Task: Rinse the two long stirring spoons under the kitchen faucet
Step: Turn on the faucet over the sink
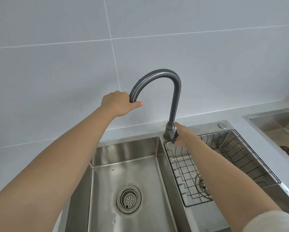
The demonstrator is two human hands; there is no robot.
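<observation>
Both hands were on the dark grey gooseneck faucet [173, 91] above the double stainless-steel sink [123, 151].

The left hand [118, 103] was closed around the faucet's outlet end at the left of the arch, fingers curled over the tube and thumb stretched out beneath it, pointing right. The right hand [182, 134] reached to the faucet's base at the far edge of the sink, its fingers closed on the dark lever [173, 138] just beside the base. The spout end hung over the far part of the left basin, whose round perforated drain strainer [128, 199] lay nearer. A black wire rack [240, 166] sat in the right basin under the right forearm. The two long stirring spoons could not be seen anywhere in view. A pale sleeve [272, 221] showed at the near right.
</observation>
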